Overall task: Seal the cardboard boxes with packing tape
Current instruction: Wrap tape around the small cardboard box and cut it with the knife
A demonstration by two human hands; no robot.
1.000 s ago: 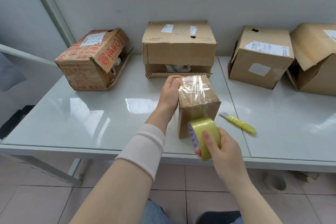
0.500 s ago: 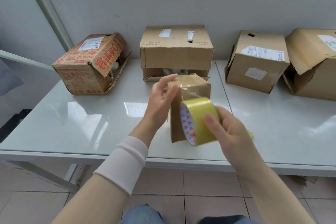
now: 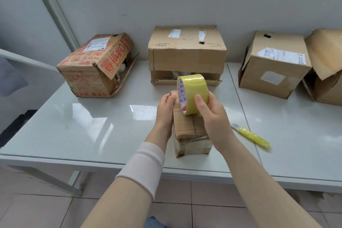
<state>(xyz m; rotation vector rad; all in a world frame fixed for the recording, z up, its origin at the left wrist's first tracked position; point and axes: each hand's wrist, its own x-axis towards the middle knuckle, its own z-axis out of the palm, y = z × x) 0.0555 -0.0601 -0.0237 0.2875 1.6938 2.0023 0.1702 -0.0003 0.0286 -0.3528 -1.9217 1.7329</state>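
Observation:
A small brown cardboard box (image 3: 190,133) lies on the white table (image 3: 92,126) near its front edge, flap seam facing up, old clear tape on its near end. My left hand (image 3: 165,111) grips the box's far left corner. My right hand (image 3: 211,113) holds a roll of yellow packing tape (image 3: 192,92) above the far end of the box, thumb on the outside and fingers through the core.
A yellow utility knife (image 3: 251,136) lies right of the small box. Along the wall stand a red-printed box (image 3: 96,65) with open flaps, a plain brown box (image 3: 187,52), another brown box (image 3: 273,65) and a torn one (image 3: 325,65) at the far right.
The small box was turned from standing on end to lying with its seam up. My right hand raised the tape roll from the table's front edge to above the box's far end.

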